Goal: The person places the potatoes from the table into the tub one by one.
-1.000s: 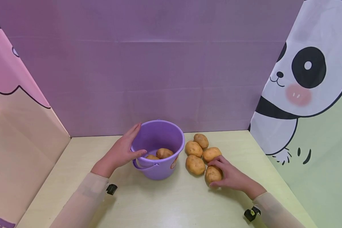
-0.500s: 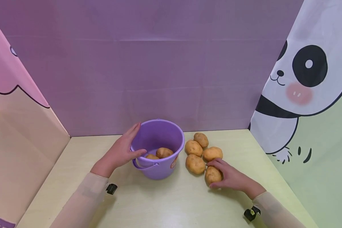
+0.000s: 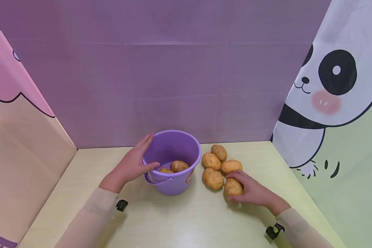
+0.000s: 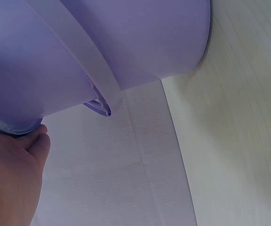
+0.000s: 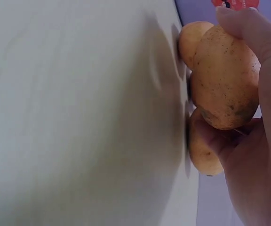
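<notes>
A purple bucket (image 3: 170, 186) stands on the table near the back wall. My left hand (image 3: 133, 164) holds its left rim, the thumb reaching over the near edge; in the left wrist view the hand (image 4: 11, 174) is at the rim. Two potatoes (image 3: 178, 166) show inside the bucket. To its right, my right hand (image 3: 251, 189) grips a potato (image 3: 233, 187) between thumb and fingers. The right wrist view shows this potato (image 5: 226, 77) close up, with other potatoes behind it. Whether it touches the table I cannot tell.
Several loose potatoes (image 3: 213, 178) lie in a cluster between the bucket and my right hand. The bucket's handle (image 3: 156, 182) hangs down at its front left. A purple wall (image 3: 186, 75) closes off the back of the pale table (image 3: 173, 224), and printed side walls flank it.
Hardly anything differs. Both hands keep their places on the bucket and the potato, apart from a very slight shift of the right hand and of the head view.
</notes>
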A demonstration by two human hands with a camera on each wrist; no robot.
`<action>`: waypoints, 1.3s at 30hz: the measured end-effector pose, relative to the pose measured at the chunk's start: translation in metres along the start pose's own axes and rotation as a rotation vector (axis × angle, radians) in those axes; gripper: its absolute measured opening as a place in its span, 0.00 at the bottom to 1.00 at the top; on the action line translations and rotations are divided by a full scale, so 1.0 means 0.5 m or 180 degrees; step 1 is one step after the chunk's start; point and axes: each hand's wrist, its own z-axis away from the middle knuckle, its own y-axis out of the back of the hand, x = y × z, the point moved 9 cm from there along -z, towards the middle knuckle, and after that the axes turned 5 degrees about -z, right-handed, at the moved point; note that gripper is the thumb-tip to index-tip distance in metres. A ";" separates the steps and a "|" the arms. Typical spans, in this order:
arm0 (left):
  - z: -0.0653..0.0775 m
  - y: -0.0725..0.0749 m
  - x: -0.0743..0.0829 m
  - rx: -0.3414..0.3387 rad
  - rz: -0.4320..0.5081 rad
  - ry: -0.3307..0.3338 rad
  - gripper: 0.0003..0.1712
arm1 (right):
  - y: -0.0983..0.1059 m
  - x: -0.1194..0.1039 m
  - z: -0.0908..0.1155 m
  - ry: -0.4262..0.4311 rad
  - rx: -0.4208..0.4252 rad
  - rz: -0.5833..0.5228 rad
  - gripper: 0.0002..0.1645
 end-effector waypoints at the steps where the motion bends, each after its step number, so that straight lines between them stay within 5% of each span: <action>1: 0.000 0.000 0.000 0.0001 0.0001 0.0000 0.64 | 0.003 -0.003 -0.001 0.0000 0.0016 -0.0020 0.41; 14: 0.002 0.002 0.001 -0.0005 0.0003 0.0004 0.64 | 0.043 -0.054 -0.033 0.0423 0.0162 -0.0066 0.38; 39: 0.001 0.003 0.005 0.0017 0.0036 -0.0036 0.64 | 0.110 -0.129 -0.121 0.0505 0.0257 -0.0371 0.39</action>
